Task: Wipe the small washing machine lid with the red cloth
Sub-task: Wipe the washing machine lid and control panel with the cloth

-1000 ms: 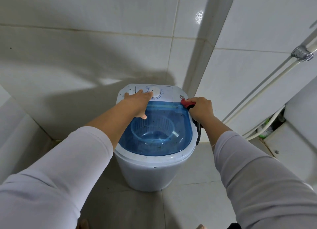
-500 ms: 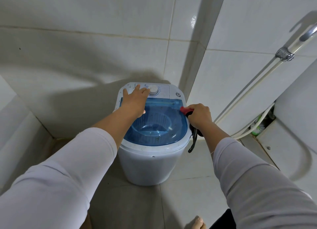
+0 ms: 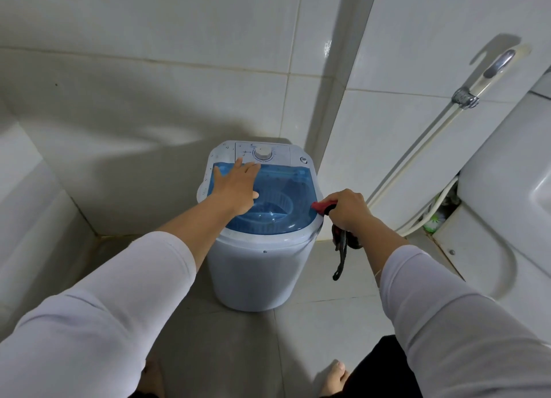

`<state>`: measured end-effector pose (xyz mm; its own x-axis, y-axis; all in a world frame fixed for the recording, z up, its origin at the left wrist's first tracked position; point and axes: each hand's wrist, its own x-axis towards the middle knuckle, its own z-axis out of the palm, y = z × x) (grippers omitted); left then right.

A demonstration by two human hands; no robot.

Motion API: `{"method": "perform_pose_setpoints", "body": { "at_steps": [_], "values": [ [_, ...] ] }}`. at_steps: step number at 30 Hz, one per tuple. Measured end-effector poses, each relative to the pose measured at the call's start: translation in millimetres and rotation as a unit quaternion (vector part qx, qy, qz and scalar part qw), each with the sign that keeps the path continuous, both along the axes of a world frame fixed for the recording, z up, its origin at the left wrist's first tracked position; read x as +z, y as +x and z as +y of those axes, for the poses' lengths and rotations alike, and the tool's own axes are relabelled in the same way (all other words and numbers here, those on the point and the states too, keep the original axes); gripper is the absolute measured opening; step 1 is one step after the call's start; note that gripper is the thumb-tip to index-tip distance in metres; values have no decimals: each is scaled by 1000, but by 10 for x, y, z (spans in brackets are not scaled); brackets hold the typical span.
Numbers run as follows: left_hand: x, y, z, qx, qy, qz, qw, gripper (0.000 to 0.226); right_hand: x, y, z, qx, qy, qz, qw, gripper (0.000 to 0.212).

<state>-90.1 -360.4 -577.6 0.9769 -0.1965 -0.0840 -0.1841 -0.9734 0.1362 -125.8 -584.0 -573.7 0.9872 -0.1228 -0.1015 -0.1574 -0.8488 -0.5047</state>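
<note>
While its straight fingers (image 3: 247, 168) lie flat and slightly spread on the far left part of the lid, the left hand (image 3: 235, 186) presses palm-down and grips nothing. The right hand (image 3: 347, 208) is curled into a fist around the red cloth (image 3: 323, 204), a bunched corner of which protrudes from the thumb side and touches the right rim of the lid. A dark strap-like tail (image 3: 341, 254) hangs limp below the same fist, beside the machine's wall; whether it belongs to the cloth cannot be told.

The lid (image 3: 293, 189) is smooth, translucent blue plastic, straight at its far edge and rounded toward the viewer. Through it shows one ribbed, round inner basket (image 3: 275, 204); its contents cannot be made out. The lid closes the small washing machine (image 3: 253, 278), a single white tub with tapering matte walls, standing on the tiled floor (image 3: 328, 323). Behind the lid, the white control panel (image 3: 280, 153) carries one round dial (image 3: 263, 153).

Two white sleeves (image 3: 119, 293) cover the forearms. Glossy white wall tiles (image 3: 179, 99) enclose the corner. At the right, one pale hose (image 3: 417, 156) runs down from a metal fitting (image 3: 465, 97).
</note>
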Motion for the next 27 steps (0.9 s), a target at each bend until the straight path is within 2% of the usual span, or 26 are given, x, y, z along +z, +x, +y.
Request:
{"method": "perform_pose_setpoints", "body": {
  "at_steps": [4, 9, 15, 22, 27],
  "values": [
    [82, -128, 59, -8, 9, 35, 999, 80, 71, 7, 11, -33, 25, -43, 998, 35],
    [129, -236, 92, -18, 35, 81, 996, 91, 65, 21, 84, -50, 11, -59, 997, 33],
    [87, -256, 83, -35, 40, 117, 992, 110, -36, 46, 107, -30, -4, -38, 999, 29],
    [45, -250, 127, -43, 48, 116, 991, 120, -105, 14, 157, -37, -14, -35, 999, 27],
    [-8, -282, 134, -45, 38, 85, 995, 121, -133, -139, 187, -49, -10, -31, 998, 26]
  ]
}}
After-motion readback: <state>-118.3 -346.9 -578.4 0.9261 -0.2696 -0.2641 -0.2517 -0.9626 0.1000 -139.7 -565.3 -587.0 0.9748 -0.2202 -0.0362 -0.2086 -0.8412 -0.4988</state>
